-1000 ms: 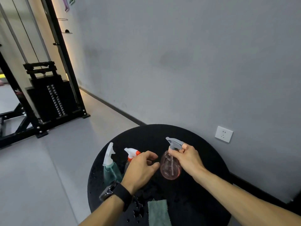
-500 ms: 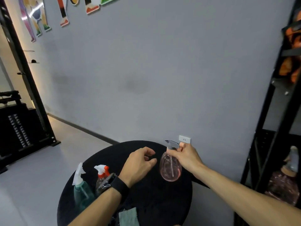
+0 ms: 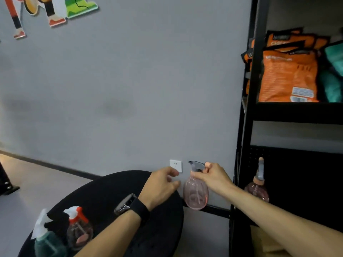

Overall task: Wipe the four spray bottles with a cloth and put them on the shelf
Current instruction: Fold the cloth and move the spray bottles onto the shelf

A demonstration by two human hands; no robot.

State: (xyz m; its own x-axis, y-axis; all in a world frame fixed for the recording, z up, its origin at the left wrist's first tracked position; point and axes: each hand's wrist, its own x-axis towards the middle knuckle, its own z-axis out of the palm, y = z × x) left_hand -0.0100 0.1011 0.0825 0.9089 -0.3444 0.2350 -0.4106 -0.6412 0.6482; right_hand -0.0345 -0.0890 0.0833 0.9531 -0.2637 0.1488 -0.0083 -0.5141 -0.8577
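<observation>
My right hand (image 3: 211,177) grips the neck of a round pink spray bottle (image 3: 195,193) with a grey trigger, holding it in the air past the right edge of the black round table (image 3: 111,193). My left hand (image 3: 160,186), watch on its wrist, hovers just left of the bottle with loosely curled fingers and holds nothing. A teal bottle (image 3: 47,242) with a white trigger and a clear bottle (image 3: 78,230) with a red-and-white trigger stand at the table's near left. Another pinkish bottle (image 3: 257,186) stands on the black shelf (image 3: 297,112) at right. No cloth is in view.
The shelf's black upright post (image 3: 245,127) stands just right of the held bottle. Orange bags (image 3: 287,71) and teal packs (image 3: 334,71) fill the upper shelf level. A white wall socket (image 3: 175,165) sits behind my hands. Grey wall and floor lie to the left.
The view has swung right, bringing the shelf in. My right hand has carried the pink bottle off the table toward the shelf. The cloth has dropped out of view.
</observation>
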